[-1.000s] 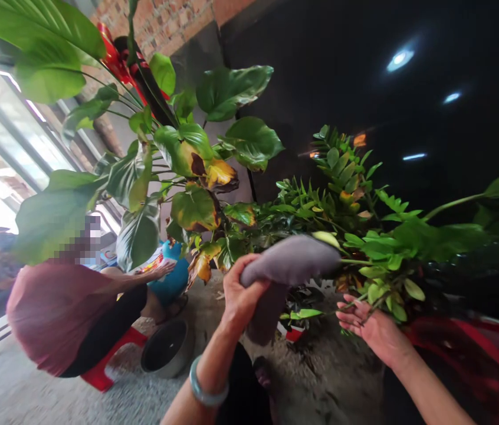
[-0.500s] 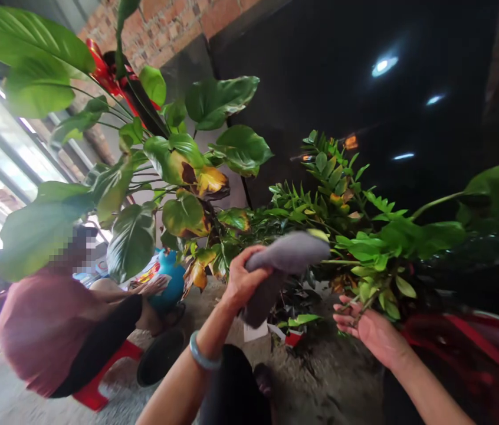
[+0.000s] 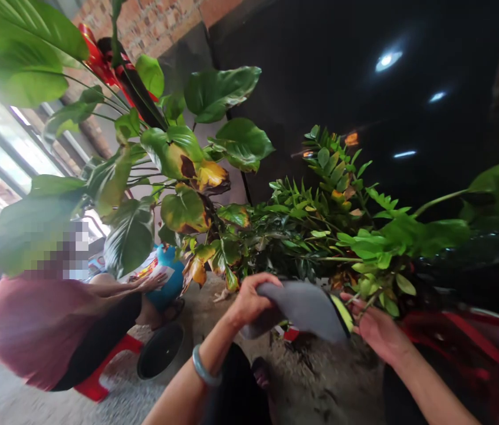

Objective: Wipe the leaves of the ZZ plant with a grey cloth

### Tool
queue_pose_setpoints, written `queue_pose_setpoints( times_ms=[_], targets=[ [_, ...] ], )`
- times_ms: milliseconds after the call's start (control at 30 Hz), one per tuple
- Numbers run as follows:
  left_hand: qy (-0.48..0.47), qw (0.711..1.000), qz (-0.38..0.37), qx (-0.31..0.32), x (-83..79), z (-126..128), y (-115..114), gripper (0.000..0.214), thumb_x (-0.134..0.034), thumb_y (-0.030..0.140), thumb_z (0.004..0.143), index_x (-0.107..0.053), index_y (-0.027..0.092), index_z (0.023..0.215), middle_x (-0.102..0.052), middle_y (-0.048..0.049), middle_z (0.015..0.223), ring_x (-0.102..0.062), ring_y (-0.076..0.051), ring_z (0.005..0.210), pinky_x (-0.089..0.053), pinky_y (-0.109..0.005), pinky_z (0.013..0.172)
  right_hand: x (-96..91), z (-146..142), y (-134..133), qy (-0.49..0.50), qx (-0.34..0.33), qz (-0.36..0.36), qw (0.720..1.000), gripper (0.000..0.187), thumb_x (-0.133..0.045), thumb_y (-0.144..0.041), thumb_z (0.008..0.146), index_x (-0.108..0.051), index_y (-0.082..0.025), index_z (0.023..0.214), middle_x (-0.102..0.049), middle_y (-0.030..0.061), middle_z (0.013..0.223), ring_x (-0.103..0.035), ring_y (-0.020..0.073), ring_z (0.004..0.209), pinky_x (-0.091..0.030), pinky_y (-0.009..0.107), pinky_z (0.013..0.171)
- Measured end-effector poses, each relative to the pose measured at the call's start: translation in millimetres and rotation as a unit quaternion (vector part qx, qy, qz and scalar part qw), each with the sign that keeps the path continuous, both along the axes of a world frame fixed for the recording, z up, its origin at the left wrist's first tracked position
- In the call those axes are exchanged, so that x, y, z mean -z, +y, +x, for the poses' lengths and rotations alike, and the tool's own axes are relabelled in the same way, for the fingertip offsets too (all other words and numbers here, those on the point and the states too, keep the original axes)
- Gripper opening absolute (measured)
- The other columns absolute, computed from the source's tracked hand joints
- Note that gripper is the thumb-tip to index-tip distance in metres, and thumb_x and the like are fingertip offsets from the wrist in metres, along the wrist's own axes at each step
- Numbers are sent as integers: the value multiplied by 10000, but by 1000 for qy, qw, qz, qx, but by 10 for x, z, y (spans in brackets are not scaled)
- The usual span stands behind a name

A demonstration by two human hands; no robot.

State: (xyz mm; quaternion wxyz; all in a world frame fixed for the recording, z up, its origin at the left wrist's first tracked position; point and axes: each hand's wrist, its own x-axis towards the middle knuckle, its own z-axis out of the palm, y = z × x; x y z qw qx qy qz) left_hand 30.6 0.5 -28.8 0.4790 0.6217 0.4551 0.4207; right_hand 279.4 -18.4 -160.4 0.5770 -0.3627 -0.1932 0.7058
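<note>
i'm clenching the cloth (image 3: 307, 307) in my left hand (image 3: 249, 304), wiping down the frond (image 3: 371, 292) resting on my open right hand (image 3: 377, 330) beneath it, and light strokes seem wisest.

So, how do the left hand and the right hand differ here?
The left hand is closed around a grey cloth; the right hand lies open, palm up, under a small-leaved stem. The left wrist wears a pale bangle; the right wrist is bare. Both hands are raised, close to each other.
</note>
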Motion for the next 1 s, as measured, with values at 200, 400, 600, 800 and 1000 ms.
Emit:
queue_pose_setpoints(
  times_ms=[200, 400, 600, 800, 1000],
  targets=[
    [-25, 982, 92, -162, -126, 63, 391, 250, -688, 183, 459, -611, 183, 697, -500, 67, 558, -411, -88, 508, -333, -185, 484, -111, -72, 11, 18, 10, -33, 999, 211, -676, -308, 611, -679, -209, 796, -719, 78, 762, -657, 257, 695, -487, 416, 721],
    [152, 987, 38, -43, 484, 69, 2, 209, -692, 130, 492, -692, 200, 689, -606, 33, 622, -521, -144, 600, -406, -227, 569, -59, -11, 2, -7, -10, -32, 999, 213, -653, -305, 647, -675, -222, 842, -718, 64, 760, -656, 240, 665, -490, 386, 692],
    [89, 976, 180, -88, -49, 78, 81, 355, -680, 111, 516, -731, 223, 850, -707, -17, 866, -618, -218, 833, -461, -287, 790, 55, 110, 48, 15, -49, 0, 999, 302, -688, -369, 623, -685, -197, 872, -721, 110, 838, -664, 284, 760, -474, 449, 799],
    [102, 964, 167, -180, 223, 8, 218, 339, -653, 109, 535, -729, 214, 848, -716, -28, 891, -635, -224, 849, -464, -316, 824, -84, -19, 3, 1, 0, -31, 1000, 175, -639, -298, 654, -681, -221, 806, -724, 74, 771, -666, 252, 685, -500, 404, 694],
    [240, 951, 193, -11, 496, -247, -274, 327, -664, 122, 552, -745, 242, 845, -720, -43, 746, -632, -208, 686, -471, -286, 674, -151, -9, -44, -26, 2, -63, 998, 146, -639, -229, 644, -685, -203, 780, -717, 63, 697, -656, 216, 597, -499, 338, 601]
  ],
)
